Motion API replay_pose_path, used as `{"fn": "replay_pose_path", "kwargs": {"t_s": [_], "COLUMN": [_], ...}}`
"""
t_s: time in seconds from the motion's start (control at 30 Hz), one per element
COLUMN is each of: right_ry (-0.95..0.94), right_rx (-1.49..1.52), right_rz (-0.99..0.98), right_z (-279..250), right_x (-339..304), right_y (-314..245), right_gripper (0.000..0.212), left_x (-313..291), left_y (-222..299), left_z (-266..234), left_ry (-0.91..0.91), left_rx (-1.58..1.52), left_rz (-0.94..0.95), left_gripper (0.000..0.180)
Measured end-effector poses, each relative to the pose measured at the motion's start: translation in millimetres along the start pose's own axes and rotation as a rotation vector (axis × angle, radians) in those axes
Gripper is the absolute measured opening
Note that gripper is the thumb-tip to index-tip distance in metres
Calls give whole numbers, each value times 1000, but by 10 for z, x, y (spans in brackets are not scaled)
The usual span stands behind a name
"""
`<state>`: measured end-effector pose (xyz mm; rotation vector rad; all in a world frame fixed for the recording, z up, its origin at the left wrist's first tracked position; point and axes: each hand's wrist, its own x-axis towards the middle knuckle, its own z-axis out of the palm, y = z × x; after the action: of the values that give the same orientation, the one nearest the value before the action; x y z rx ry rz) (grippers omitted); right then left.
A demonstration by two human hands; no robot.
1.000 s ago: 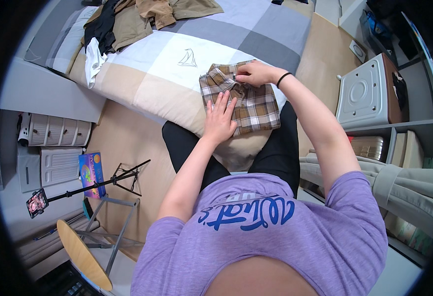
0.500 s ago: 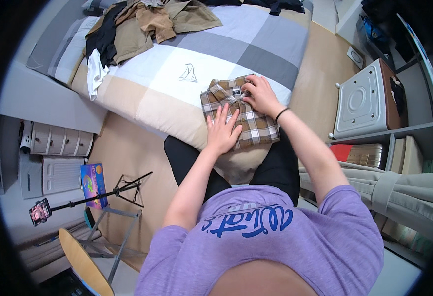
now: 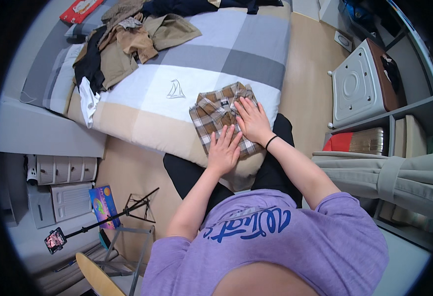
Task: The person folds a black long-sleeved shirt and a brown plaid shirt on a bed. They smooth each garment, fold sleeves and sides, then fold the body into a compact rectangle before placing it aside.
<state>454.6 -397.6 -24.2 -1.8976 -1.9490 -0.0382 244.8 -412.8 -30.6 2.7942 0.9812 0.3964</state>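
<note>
A brown, white and black plaid shirt [image 3: 209, 116], folded into a compact rectangle with its collar at the far side, lies on the near corner of the bed [image 3: 152, 129]. My left hand [image 3: 224, 150] rests flat on the shirt's lower part, fingers spread. Higher up on its right side lies my right hand [image 3: 253, 120], palm down with the fingers stretched out. Both hands touch the cloth without gripping it. Parts of the shirt front are hidden under them.
A heap of brown and black clothes [image 3: 127, 44] and a white garment [image 3: 88, 101] lie on the bed's far left. A phone on a tripod [image 3: 55, 240] and a wooden-topped stool [image 3: 98, 274] stand at lower left. At right are a white folding table [image 3: 357, 81] and shelves with a curtain [image 3: 374, 177].
My right hand has opened from a pinch near the collar and now lies flat on the shirt, lower down. My left hand remains flat on it. The view has shifted slightly.
</note>
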Motion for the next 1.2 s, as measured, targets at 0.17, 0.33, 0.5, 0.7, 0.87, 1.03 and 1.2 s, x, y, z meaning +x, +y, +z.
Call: {"fn": "replay_pose_path", "kwargs": {"t_s": [0.17,0.33,0.5,0.7,0.87,1.03,1.2], "right_ry": [142,-138,50,-598,-584,-611,-492], "right_rx": [41,122,493,1521,2126,2134,2078], "right_rz": [-25,189,501,880,700,877,1194], "right_z": [-158,-198,-230,-358,-433,-588,-1090], "right_x": [-110,-169,-39,167,-77,-117,619], "right_y": [-37,52,352,610,498,368,523], "right_gripper": [63,64,65,55,59,46,39], "left_x": [-11,-120,-183,178,491,933,1275], "left_y": [-73,-229,-585,-1041,-996,-1259,-1729], "left_z": [-42,-3,67,-170,-447,-467,-338], "left_ry": [85,9,520,73,74,-37,177], "left_rx": [-181,-120,-743,-1626,-1745,-1558,-810], "left_rz": [18,-288,-801,-880,-908,-920,-736], "left_gripper": [59,68,78,71,59,52,55]}}
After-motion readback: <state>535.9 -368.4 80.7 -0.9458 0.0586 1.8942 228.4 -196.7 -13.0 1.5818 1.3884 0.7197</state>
